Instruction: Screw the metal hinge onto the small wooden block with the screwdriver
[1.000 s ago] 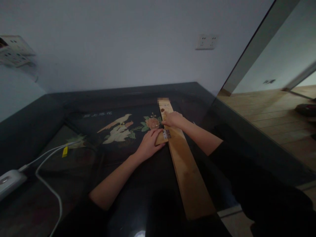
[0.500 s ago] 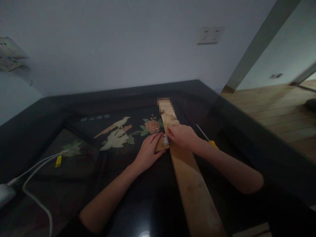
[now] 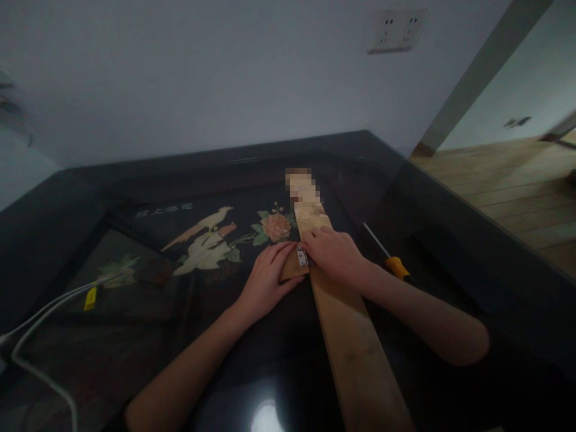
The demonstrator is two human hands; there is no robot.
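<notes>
A long wooden plank [image 3: 360, 348] lies lengthwise on the dark tabletop. Against its left edge sits a small wood piece [image 3: 290, 273], held between the thumb and fingers of my left hand [image 3: 263, 279]. A small silver metal hinge [image 3: 302, 256] with screw holes bridges the joint between the two woods. My right hand [image 3: 335, 252] rests over the plank, its fingers curled and their tips at the hinge's right side. Part of the hinge is hidden under those fingers.
A screwdriver [image 3: 396, 267] with a yellow handle lies right of the plank. White cables [image 3: 40, 369] with a yellow tag [image 3: 90, 297] run along the left. The dark table [image 3: 216, 354] bears a bird-and-flower picture and meets a wall with a power socket [image 3: 397, 30].
The view has shifted slightly, showing more of the screwdriver. My right hand's fingers have lowered and spread a little over the plank; my left hand still holds the small wood piece.
</notes>
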